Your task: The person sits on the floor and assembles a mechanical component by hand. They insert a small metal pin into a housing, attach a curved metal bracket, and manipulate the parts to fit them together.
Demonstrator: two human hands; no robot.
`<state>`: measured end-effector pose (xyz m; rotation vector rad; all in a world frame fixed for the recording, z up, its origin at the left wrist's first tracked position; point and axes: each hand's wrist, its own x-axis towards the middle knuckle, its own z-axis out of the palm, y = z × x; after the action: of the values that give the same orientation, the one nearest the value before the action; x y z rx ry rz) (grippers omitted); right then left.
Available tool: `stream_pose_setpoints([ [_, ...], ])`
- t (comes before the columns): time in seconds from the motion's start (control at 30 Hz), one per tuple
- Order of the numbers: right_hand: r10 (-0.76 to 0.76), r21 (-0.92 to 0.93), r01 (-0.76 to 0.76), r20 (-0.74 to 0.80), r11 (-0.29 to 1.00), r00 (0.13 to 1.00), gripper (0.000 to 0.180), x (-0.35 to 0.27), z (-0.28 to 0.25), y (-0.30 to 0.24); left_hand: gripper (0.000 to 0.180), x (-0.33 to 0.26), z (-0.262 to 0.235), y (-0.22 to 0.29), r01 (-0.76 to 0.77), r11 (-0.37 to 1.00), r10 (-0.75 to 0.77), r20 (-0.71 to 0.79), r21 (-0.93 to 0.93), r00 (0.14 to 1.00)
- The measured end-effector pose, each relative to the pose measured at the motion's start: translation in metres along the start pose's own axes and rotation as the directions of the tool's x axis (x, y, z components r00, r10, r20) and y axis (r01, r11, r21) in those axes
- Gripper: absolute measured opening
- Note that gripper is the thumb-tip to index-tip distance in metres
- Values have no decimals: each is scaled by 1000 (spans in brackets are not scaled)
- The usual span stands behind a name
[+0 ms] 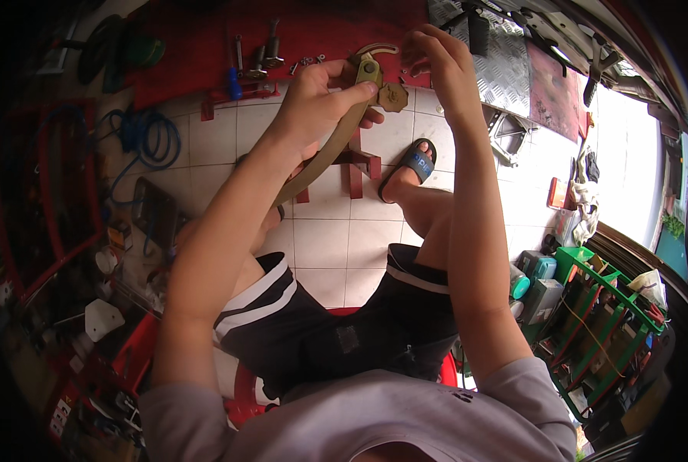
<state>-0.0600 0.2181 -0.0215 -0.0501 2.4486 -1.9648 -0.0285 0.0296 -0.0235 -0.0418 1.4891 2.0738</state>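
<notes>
My left hand (pixel 322 98) grips the upper end of a long, curved, olive-tan metal lever (pixel 330 154) that slants down toward my left knee. Its rounded head (pixel 368 71) with a hole sticks out above my thumb. My right hand (pixel 434 52) is raised beside that head, fingers curled and pinched together; whether a small part sits between them I cannot tell. A tan hexagonal piece (pixel 393 97) shows just below the lever head, between both hands. I sit on a red plastic stool (pixel 244 385), knees apart.
A red mat (pixel 205 46) ahead carries bolts (pixel 271 45), small fittings and a blue-handled screwdriver (pixel 234 83). My sandalled foot (pixel 410 165) rests on white floor tiles by a red metal stand (pixel 359 165). Blue hose (pixel 150 138) lies left; a green crate (pixel 598 316) and bottles stand right.
</notes>
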Motion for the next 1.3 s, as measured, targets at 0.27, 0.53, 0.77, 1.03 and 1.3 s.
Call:
stream_pose_setpoints([
  [0.27, 161, -80, -151, 137, 985, 977, 26, -5, -3, -3, 21, 9, -5, -4, -46, 999, 46, -32, -14, 998],
  [0.53, 20, -98, 32, 487, 995, 873, 26, -14, -23, -14, 20, 4, 17, -18, -29, 999, 26, 83, 31, 996],
  [0.77, 151, -178, -65, 527, 982, 837, 28, -11, -49, 21, 16, -1, 32, -22, 75, 996, -68, 138, -43, 988],
  [1.03, 133, -76, -111, 468, 991, 874, 23, -18, -37, 10, 17, 1, 32, -23, 90, 990, -71, 167, -105, 983],
  [1.3, 27, -134, 34, 433, 990, 901, 22, -16, -32, -1, 18, 8, 34, -21, -8, 1000, 6, 94, 19, 996],
])
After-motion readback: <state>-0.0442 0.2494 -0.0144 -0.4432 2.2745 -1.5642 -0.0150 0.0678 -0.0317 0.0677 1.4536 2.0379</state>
